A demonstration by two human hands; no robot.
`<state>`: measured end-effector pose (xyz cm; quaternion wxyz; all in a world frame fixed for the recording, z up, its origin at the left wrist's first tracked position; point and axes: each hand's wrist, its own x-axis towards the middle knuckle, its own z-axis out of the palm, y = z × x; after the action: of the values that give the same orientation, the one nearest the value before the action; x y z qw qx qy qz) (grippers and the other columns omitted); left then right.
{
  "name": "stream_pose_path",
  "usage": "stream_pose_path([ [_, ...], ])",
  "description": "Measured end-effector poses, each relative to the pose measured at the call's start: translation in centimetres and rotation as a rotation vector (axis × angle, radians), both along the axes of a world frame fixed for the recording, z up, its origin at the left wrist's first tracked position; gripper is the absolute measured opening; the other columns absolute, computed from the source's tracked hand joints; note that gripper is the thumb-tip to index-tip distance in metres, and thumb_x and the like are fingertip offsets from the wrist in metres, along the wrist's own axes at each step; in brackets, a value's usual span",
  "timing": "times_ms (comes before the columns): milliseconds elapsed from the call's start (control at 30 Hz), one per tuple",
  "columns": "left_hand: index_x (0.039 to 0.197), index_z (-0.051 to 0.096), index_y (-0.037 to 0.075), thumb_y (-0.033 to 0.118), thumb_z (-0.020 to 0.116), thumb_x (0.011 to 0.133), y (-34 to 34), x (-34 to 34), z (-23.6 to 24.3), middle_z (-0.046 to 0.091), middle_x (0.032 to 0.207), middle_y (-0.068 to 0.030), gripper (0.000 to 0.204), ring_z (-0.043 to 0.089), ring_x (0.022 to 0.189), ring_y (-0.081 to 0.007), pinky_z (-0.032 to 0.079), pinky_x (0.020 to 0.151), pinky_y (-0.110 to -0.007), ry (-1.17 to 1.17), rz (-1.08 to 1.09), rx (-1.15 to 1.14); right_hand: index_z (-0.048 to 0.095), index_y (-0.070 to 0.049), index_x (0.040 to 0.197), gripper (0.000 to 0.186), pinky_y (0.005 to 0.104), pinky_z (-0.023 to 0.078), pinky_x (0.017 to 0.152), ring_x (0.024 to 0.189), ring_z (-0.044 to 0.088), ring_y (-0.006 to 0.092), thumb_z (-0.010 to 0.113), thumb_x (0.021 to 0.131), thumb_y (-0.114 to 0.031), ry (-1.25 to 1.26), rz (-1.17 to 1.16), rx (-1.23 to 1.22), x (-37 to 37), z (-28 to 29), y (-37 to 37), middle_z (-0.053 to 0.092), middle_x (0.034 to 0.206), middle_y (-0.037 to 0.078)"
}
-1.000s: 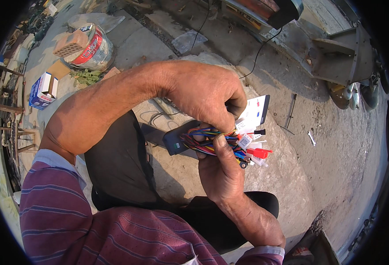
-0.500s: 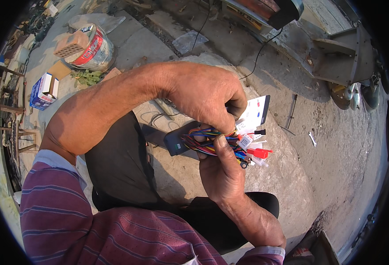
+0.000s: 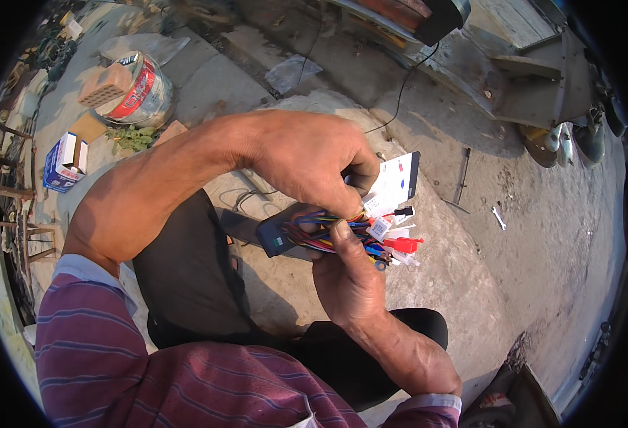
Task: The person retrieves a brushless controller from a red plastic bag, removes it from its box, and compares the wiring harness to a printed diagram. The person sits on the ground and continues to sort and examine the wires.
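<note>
A black controller box (image 3: 274,237) has a bundle of colored wires (image 3: 307,230) coming out of it. White, red and black connectors and small tags cluster at the far end of the bundle, including a red connector (image 3: 404,245). My right hand (image 3: 349,274) is closed around the wires from below, thumb on top. From above, my left hand (image 3: 310,160) bends down with its fingers pinched at the bundle beside the thumb; exactly what they grip is hidden. A white printed sheet (image 3: 394,187) with a dark edge sticks out just beyond the left fingers.
A paint bucket (image 3: 143,100) with a perforated brick (image 3: 105,87) on it stands at the far left, near a blue-and-white carton (image 3: 65,162). A thin metal rod (image 3: 463,178) and a small wrench (image 3: 498,217) lie on the ground at right. Metal framework (image 3: 535,85) stands far right.
Both hands, with the wires and box, have shifted slightly left in the picture. The whole background has shifted left too. The grips look the same.
</note>
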<state>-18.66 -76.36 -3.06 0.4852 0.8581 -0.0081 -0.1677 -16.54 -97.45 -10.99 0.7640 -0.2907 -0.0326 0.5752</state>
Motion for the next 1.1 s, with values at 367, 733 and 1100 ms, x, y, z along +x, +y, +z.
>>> stream_pose_path([
  [367,0.087,0.069,-0.002,0.022,0.073,0.079,0.3,-0.3,0.0,0.066,0.074,-0.0115,0.025,0.060,0.067,-0.0200,0.047,0.063,-0.037,-0.001,0.005,0.049,0.056,-0.003,0.132,0.033,0.0417,0.053,0.103,0.112,0.067,0.0200,0.065,0.104,-0.017,0.000,-0.004,0.027,-0.1,-0.2,-0.4,0.067,0.118,0.009],
  [733,0.077,0.062,-0.003,0.010,0.070,0.070,-1.5,0.4,0.6,0.065,0.072,-0.0128,0.017,0.063,0.067,-0.0211,0.048,0.066,-0.035,-0.107,0.178,0.157,0.069,-0.007,0.117,0.035,0.0281,0.048,0.070,0.079,0.059,0.0096,0.073,0.098,-0.036,-0.281,-0.029,-0.172,0.5,-2.2,1.7,0.069,0.094,0.000],
  [1100,0.092,0.066,-0.004,0.012,0.070,0.081,-2.4,0.4,0.8,0.067,0.085,-0.0071,0.020,0.063,0.081,-0.0147,0.051,0.076,-0.032,-0.136,0.351,0.034,0.070,-0.005,0.115,0.031,0.0305,0.050,0.075,0.085,0.059,0.0103,0.074,0.097,-0.030,-0.231,-0.265,-0.144,3.4,-1.4,2.0,0.068,0.096,0.001],
])
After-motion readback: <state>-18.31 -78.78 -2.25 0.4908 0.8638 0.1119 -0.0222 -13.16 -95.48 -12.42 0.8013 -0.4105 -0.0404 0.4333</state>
